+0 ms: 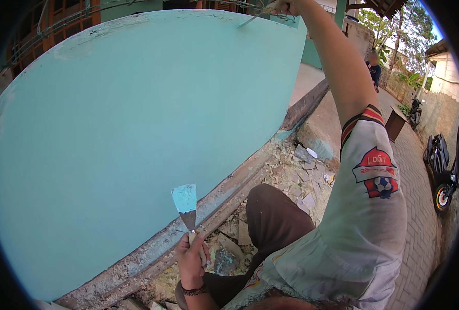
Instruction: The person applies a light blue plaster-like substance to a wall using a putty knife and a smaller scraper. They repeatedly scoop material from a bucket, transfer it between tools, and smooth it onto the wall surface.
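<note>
Gripping a scraper [189, 219] in the left hand [190, 261], in front of the wall [136, 113], blade [186, 206] up, maybe to stop the blue stuff [183, 195] falling off. Gripping a thin tool [251, 20] in the right hand [286, 6] by the wall's top, likely to reach high up. Stretching the right arm [338, 57] up; holding the left hand upright and low, near the knee [273, 206].

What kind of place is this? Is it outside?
Yes, it looks like outdoors, probably by a house along a small lane. You can see a long turquoise wall, a paved path and a parked motorbike.
</note>
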Tool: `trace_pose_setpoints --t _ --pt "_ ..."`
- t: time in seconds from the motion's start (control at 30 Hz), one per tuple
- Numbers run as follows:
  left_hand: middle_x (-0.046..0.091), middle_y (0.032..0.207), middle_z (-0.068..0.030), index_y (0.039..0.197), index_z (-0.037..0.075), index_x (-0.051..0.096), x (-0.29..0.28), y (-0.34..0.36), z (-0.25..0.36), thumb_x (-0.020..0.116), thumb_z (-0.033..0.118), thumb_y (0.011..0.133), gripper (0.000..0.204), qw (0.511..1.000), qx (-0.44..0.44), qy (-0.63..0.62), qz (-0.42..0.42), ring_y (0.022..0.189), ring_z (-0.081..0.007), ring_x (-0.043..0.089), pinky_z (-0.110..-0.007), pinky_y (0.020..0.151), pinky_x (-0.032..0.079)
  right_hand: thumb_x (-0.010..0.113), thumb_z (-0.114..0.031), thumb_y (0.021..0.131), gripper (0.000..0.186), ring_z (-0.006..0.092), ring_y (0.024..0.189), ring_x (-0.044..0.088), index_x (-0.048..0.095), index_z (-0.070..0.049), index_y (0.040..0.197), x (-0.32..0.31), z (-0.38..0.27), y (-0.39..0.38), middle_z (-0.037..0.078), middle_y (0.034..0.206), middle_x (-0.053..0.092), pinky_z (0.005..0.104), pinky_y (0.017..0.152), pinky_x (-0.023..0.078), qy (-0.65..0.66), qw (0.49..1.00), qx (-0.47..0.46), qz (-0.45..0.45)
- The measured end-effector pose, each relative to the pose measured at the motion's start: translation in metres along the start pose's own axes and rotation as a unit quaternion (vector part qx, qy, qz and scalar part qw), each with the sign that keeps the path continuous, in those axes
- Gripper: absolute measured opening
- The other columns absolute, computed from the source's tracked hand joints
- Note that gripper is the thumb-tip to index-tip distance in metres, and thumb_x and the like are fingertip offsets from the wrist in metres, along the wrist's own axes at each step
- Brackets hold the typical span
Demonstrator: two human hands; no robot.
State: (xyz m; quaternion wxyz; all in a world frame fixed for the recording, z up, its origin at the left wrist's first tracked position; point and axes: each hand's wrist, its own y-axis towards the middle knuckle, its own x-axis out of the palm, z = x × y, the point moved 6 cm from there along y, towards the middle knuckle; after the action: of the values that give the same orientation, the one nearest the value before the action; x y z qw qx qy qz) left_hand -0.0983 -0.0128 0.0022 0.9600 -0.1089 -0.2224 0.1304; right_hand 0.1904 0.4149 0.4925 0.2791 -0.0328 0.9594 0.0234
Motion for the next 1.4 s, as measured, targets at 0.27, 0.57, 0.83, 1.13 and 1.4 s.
trace_pose_setpoints --t 0.27,0.57,0.83,1.13,1.4 --pt "0.053 0.05 -0.005 0.089 0.005 0.055 0.002 0.003 -0.003 0.06 0.016 0.091 0.013 1.0 -0.003 -0.005 -0.005 0.033 -0.0099 0.044 -0.022 0.03 0.025 0.044 -0.014 0.083 0.025 0.0112 0.031 0.032 0.058 0.004 0.071 -0.02 -0.04 0.031 0.016 0.053 0.053 0.025 0.029 0.022 0.035 0.999 -0.017 0.036" --pt "0.051 0.051 -0.0036 0.088 0.008 0.053 0.002 -0.001 0.005 0.061 0.017 0.089 0.012 1.0 -0.005 0.008 0.001 0.033 -0.0114 0.044 -0.023 0.03 0.027 0.042 -0.015 0.085 0.032 0.0077 0.031 0.028 0.064 0.005 0.071 0.007 -0.058 -0.058 0.015 0.055 0.057 0.0195 0.028 0.019 -0.052 0.998 0.013 0.026" --pt "0.051 0.051 -0.0035 0.088 0.008 0.053 0.0 -0.002 0.004 0.061 0.017 0.09 0.012 1.0 -0.008 -0.003 0.005 0.033 -0.0115 0.044 -0.023 0.03 0.026 0.041 -0.017 0.085 0.035 0.007 0.031 0.025 0.064 0.003 0.068 0.04 -0.058 -0.047 0.012 0.05 0.053 0.023 0.029 0.018 -0.108 0.993 0.013 0.044" --pt "0.052 0.05 -0.0043 0.089 0.005 0.055 -0.003 -0.002 0.006 0.062 0.016 0.09 0.014 1.0 -0.006 -0.016 0.011 0.034 -0.0103 0.045 -0.023 0.029 0.026 0.039 -0.017 0.086 0.037 0.0081 0.031 0.02 0.06 0.007 0.067 0.06 -0.108 -0.057 0.01 0.047 0.044 0.0242 0.03 0.017 -0.089 0.996 0.006 0.024" --pt "0.05 0.051 -0.0038 0.088 0.008 0.053 -0.002 0.001 0.002 0.061 0.017 0.09 0.012 1.0 -0.005 -0.002 0.001 0.033 -0.0117 0.044 -0.024 0.029 0.026 0.038 -0.021 0.089 0.038 0.0047 0.031 0.022 0.067 0.004 0.086 0.026 -0.11 -0.073 0.009 0.054 0.051 0.0205 0.028 0.017 -0.077 0.992 0.09 -0.051"
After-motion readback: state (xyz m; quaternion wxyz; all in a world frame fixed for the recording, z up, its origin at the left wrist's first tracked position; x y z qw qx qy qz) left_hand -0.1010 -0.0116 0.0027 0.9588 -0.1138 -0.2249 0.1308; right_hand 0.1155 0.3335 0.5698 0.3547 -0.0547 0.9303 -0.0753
